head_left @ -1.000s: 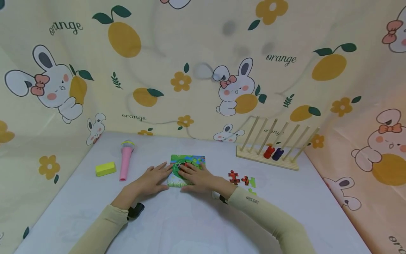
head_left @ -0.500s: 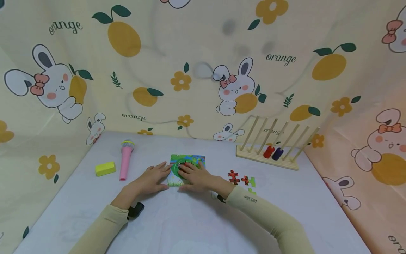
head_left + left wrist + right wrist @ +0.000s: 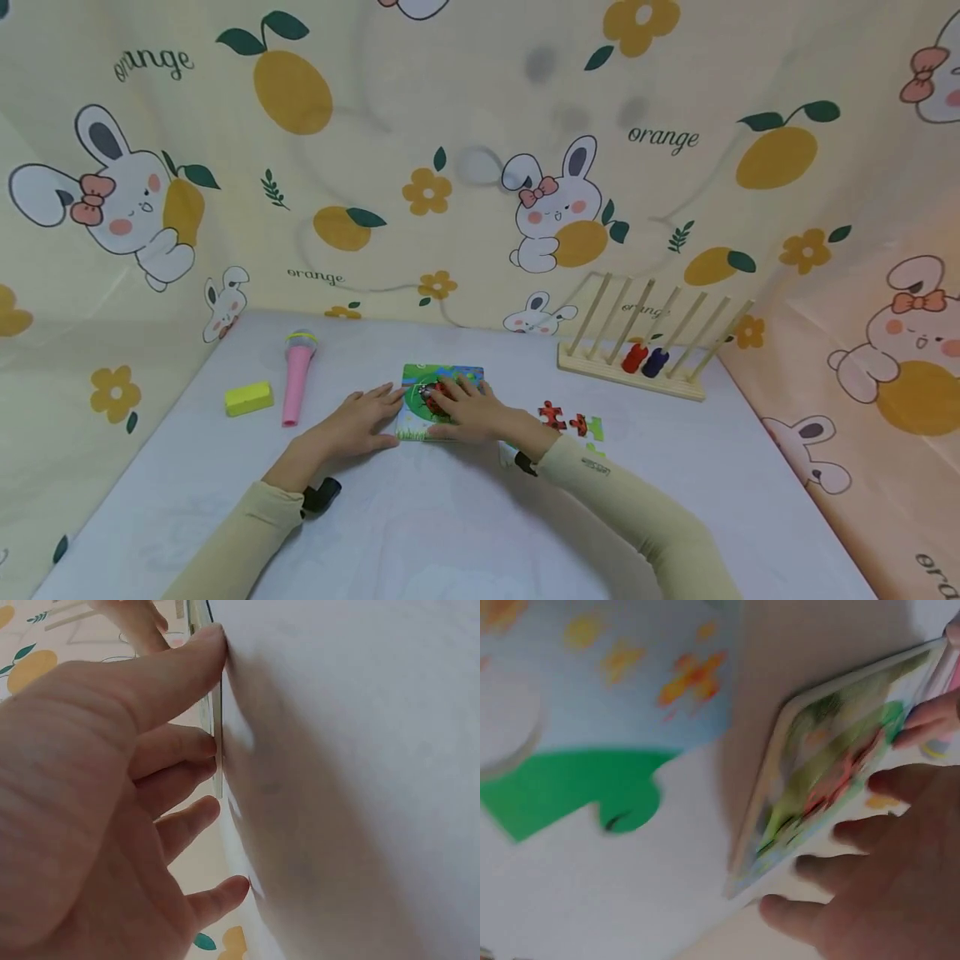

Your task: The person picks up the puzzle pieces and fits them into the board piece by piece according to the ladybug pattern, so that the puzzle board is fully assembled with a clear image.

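A square picture puzzle board [image 3: 414,403] with a ladybug on green lies flat on the white table, partly covered by my right hand. My left hand [image 3: 363,423] rests at its left edge; in the left wrist view the thumb and fingertips [image 3: 206,742] touch the thin edge and the table, holding nothing. Over the board's right half, my right hand [image 3: 474,414] has its fingers spread. The right wrist view has those fingertips [image 3: 881,782] just over or on the picture; contact is unclear. Loose red puzzle pieces [image 3: 551,414] lie right of it, one green piece partly behind my forearm.
A pink toy microphone [image 3: 297,379] and a yellow block [image 3: 249,399] lie on the left. At the back right stands a wooden peg rack [image 3: 592,362] with red and dark blue pieces [image 3: 656,362]. A patterned cloth hangs behind. One large blue-green piece [image 3: 622,776] looms near the right wrist camera.
My right hand has shifted slightly right and away from me over the board, uncovering more of the ladybug. My left hand keeps its place at the edge.
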